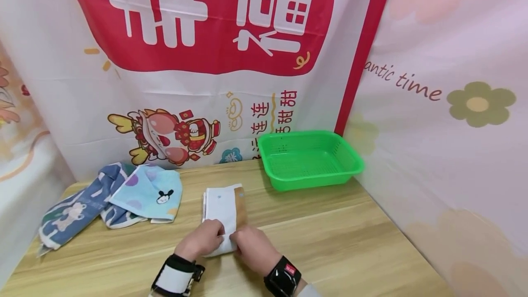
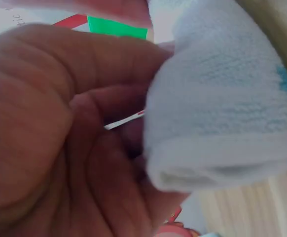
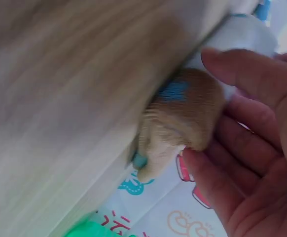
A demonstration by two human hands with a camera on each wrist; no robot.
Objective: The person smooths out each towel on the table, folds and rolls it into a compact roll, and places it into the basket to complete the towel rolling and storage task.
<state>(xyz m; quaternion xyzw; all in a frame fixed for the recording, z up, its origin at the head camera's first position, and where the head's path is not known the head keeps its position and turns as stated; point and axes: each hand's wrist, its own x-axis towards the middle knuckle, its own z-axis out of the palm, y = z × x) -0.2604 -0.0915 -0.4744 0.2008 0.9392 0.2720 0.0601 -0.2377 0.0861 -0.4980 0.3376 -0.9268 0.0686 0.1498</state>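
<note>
While the white towel [image 1: 220, 206] lay to the near left of the green basket [image 1: 317, 180], the left hand [image 1: 205, 239] and right hand [image 1: 256, 249] pinched its near end between curled fingers and thumbs; uneven pulling could have skewed its layers.

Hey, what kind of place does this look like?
Probably an indoor booth or staged work corner: a wood-grain table stands against a creased red-and-white printed cloth, with a flower-print cloth along its right side, like makeshift walls.
</note>
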